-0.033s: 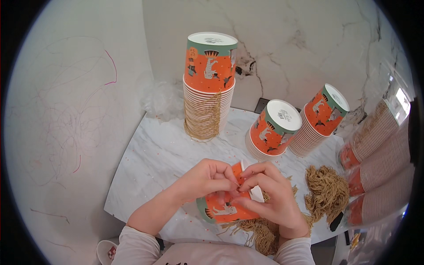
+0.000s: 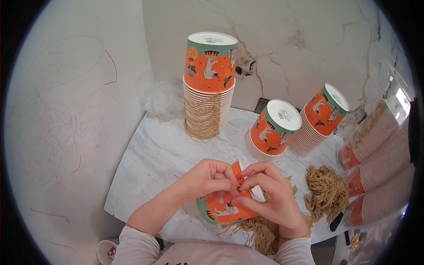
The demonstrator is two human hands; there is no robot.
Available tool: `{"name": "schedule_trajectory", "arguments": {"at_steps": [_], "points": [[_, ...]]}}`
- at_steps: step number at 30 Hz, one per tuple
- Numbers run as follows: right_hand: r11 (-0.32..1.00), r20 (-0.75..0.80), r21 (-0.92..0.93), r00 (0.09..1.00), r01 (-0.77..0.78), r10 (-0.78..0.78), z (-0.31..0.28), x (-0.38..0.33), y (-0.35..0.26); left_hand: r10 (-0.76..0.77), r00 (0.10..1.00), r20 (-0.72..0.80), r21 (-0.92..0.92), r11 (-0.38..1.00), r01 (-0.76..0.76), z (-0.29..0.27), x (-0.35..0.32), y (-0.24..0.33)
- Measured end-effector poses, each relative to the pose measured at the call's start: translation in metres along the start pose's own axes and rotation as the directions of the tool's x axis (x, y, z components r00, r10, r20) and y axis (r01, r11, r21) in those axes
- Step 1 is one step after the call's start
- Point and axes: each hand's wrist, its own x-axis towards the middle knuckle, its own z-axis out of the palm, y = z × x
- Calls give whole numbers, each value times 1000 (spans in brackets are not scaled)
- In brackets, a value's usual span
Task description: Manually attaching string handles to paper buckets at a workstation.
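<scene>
An orange and green paper bucket [image 2: 227, 212] lies tilted on its side beneath my hands, its white rim toward the right. My left hand [image 2: 214, 179] is closed in a pinch over the bucket's wall. Opposite it, my right hand [image 2: 271, 192] pinches at the same spot, thumb and fingertips close together. Whatever is between the fingertips is too small and hidden to make out. Tan cords [image 2: 263, 234] lie loose in a bundle under my right wrist, beside the bucket.
A tall stack of upturned buckets [image 2: 210, 66] stands at the back, cord loops [image 2: 202, 117] hanging down its side. Two shorter stacks, one nearer [image 2: 274, 130] and one behind [image 2: 326, 110], stand right. Another cord heap [image 2: 327, 192] lies beside plastic-wrapped bucket stacks [image 2: 380, 168]. Marble-look walls border the table [image 2: 150, 154].
The bucket has turned very slightly under my fingers. Both hands keep almost the same place and pinch.
</scene>
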Motion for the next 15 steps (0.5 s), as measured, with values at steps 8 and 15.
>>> {"name": "schedule_trajectory", "arguments": {"at_steps": [8,15], "points": [[992,-57,9,990,-129,130,7,-3,-2,-1,1000,-6,30,1000,1,-5,5,-8],[998,10,-60,999,-34,35,8,-3,2,1,999,-35,45,999,1,-6,8,-6]]}}
